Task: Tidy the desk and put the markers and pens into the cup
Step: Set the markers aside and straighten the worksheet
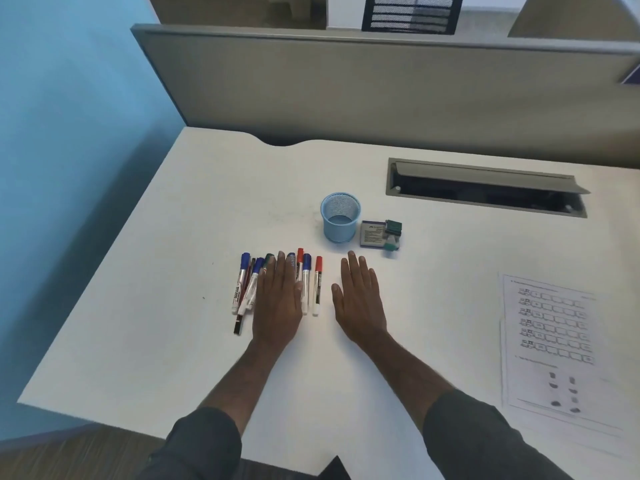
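White desk (pixel 173 306) — markers (pixel 277 285) in a row, blue mesh cup (pixel 340 218), small box (pixel 372 233), printed sheets (pixel 554 341).

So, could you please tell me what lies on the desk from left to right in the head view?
Markers → left hand → right hand → printed sheets. The cup and small box sit farther back.

One light-blue mesh metal cup (pixel 340 218) standing, roughly eight red-, blue- and green-capped white markers and pens (pixel 277 285) lying partly hidden, two printed paper sheets (pixel 554 344) lying right, two bare hands showing
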The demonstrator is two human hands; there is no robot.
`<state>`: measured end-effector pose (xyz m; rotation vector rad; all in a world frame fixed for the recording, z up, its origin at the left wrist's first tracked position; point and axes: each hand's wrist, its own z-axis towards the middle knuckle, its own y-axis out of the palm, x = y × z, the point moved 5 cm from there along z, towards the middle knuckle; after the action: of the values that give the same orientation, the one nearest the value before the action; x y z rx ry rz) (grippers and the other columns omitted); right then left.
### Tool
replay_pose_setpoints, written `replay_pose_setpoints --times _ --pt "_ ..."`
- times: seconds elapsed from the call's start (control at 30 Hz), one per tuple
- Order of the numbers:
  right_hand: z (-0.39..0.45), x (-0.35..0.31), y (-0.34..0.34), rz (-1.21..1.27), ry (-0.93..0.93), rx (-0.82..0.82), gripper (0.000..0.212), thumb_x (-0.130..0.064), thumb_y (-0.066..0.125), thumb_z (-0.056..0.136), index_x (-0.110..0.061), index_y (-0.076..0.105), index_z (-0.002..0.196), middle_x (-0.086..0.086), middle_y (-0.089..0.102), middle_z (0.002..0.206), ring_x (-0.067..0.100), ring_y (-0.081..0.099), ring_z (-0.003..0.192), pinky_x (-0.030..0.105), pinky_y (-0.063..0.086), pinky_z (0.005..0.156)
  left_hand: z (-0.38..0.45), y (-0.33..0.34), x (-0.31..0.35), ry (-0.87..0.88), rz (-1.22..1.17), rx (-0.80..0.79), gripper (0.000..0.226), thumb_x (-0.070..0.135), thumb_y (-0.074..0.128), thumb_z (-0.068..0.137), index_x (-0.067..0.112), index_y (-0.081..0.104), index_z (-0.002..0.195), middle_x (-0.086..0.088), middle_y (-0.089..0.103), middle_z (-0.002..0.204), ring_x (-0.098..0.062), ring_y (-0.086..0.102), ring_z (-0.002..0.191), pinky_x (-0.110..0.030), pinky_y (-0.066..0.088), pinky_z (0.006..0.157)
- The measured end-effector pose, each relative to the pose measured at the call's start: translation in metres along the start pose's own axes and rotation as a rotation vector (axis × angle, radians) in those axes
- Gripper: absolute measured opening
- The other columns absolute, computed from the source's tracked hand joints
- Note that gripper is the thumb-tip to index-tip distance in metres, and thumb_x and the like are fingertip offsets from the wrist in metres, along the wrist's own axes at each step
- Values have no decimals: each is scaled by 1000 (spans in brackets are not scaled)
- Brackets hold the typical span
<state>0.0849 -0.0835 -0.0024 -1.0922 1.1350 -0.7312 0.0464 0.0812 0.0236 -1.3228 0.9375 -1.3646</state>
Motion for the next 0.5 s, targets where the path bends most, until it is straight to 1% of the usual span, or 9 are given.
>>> replay_pose_setpoints --times 0.1,0.2,0.23,0.33,0.5 --pt "-10 23 -12 -5 28 7 56 -33 31 104 -5 29 153 13 17 163 31 14 151 48 17 122 1 2 23 16 -9 -27 53 23 38 107 -1 28 153 -19 28 161 -36 22 152 -52 26 121" --pt "-22 50 -24 -14 71 21 56 -33 34 104 -5 29 153 13 17 163 31 14 151 48 16 122 3 6 51 41 -44 -48 54 26 37 107 1 27 154 -18 23 163 -34 16 154 -50 22 124" --pt "-26 60 -28 -14 87 26 56 -33 34 104 -5 29 153 13 17 163 31 14 151 48 17 122 4 8 62 52 -52 -51 54 27 38 107 0 30 153 -18 24 163 -34 17 154 -50 23 124" --pt "-40 91 -39 -27 134 36 57 -34 30 104 -6 27 154 12 15 164 29 12 152 47 15 122 4 15 92 81 -70 -54 53 27 41 106 -1 34 151 -18 30 161 -34 23 152 -50 25 123" --pt "-66 138 -58 -46 209 70 60 -39 18 104 -6 26 154 12 14 164 30 12 152 46 13 122 2 29 139 142 -91 -83 55 30 36 108 4 28 155 -13 22 164 -29 16 154 -47 18 126"
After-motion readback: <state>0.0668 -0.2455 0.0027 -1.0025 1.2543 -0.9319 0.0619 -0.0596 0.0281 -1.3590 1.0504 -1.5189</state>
